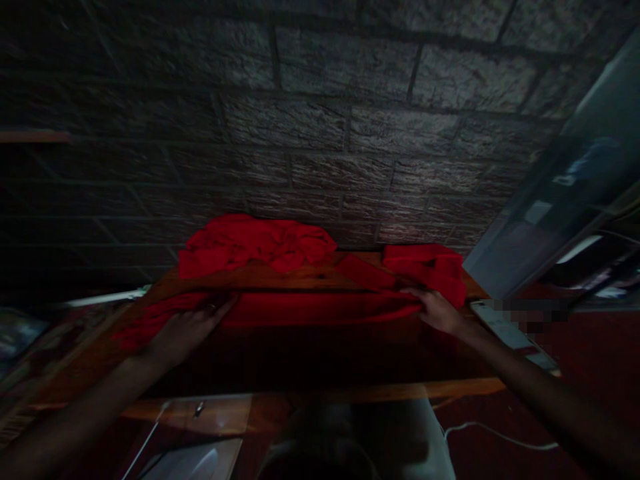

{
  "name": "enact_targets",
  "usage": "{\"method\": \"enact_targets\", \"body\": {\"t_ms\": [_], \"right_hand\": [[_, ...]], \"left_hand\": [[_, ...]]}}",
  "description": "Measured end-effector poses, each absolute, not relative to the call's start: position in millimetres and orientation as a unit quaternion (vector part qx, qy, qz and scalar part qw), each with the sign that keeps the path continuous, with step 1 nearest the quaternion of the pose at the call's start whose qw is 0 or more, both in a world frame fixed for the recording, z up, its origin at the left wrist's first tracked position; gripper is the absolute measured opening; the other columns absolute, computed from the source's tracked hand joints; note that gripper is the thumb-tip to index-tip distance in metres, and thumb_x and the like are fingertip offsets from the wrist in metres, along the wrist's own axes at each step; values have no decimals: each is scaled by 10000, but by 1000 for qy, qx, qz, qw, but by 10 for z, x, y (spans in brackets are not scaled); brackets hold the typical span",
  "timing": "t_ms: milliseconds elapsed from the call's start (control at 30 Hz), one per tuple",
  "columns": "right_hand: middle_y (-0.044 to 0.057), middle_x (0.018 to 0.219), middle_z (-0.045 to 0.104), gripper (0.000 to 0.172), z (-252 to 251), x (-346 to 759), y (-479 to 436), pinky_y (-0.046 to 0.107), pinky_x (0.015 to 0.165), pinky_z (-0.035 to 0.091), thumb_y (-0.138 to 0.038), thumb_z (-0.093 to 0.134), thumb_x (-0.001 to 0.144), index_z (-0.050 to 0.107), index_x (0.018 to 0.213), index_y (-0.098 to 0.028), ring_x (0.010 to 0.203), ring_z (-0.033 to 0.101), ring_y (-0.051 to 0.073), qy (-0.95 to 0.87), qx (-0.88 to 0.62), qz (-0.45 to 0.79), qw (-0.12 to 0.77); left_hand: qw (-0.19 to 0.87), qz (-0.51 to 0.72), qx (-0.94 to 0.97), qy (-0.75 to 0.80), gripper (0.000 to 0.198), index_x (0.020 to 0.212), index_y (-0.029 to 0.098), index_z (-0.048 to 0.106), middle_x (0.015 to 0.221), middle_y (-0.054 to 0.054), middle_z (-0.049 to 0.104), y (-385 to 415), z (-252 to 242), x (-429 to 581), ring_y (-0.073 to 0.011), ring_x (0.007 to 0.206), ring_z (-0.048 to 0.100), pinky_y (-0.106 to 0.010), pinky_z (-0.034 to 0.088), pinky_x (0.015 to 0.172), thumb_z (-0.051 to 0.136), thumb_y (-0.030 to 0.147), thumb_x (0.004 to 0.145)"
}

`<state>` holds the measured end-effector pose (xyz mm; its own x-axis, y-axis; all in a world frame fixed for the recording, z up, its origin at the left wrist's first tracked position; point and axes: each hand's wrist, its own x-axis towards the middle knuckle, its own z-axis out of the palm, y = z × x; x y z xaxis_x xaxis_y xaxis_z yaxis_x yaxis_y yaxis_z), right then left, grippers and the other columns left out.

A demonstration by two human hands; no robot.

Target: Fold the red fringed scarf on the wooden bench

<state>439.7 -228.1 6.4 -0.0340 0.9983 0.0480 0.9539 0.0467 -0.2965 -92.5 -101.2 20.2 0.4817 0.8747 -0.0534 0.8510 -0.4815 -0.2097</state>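
A long red cloth (310,308) lies stretched from left to right over a wooden table (390,390). My left hand (193,327) rests flat on its left part, one finger stretched out to the right; the cloth beyond is bunched. At the right end of the cloth, my right hand (437,310) pinches the edge between thumb and fingers. Just behind that hand sits a folded red cloth (425,260), with a flat red strip (365,272) beside it. A crumpled heap of red cloth (255,243) lies at the back left of the table.
A stone block wall (320,127) rises right behind the table. A grey frame (540,180) stands at the right. Pale flat items (515,337) lie by the table's right edge, and a white cable (495,430) runs on the red floor. The picture is dim.
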Motion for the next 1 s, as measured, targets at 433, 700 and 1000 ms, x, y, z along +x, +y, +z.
{"method": "enact_targets", "body": {"t_ms": [433,700,1000], "right_hand": [[132,1165,696,423,563,4695,-1957,416,983,503,-282,626,796,645,1178,-101,1039,655,246,-637,-668,150,354],[64,1031,664,499,1323,4349,-1826,374,899,532,-359,768,701,562,1123,-191,956,638,204,-695,-485,189,496],[101,1250,550,867,1552,4116,-1836,410,938,527,-517,794,702,356,1406,-263,1125,579,243,-561,-442,91,694]], "left_hand": [[-113,-12,-907,-406,821,1578,102,152,1616,-150,223,-1116,555,8,-267,1463,312,-386,307,1183,468,474,919],[-265,-308,-886,-221,836,1491,85,340,1502,-201,452,-1255,1358,2445,-279,1357,477,-396,367,1140,716,239,761],[-402,-304,-838,-209,200,889,107,694,788,-23,714,-960,2371,2474,-155,669,648,-289,541,680,733,131,695]]}}
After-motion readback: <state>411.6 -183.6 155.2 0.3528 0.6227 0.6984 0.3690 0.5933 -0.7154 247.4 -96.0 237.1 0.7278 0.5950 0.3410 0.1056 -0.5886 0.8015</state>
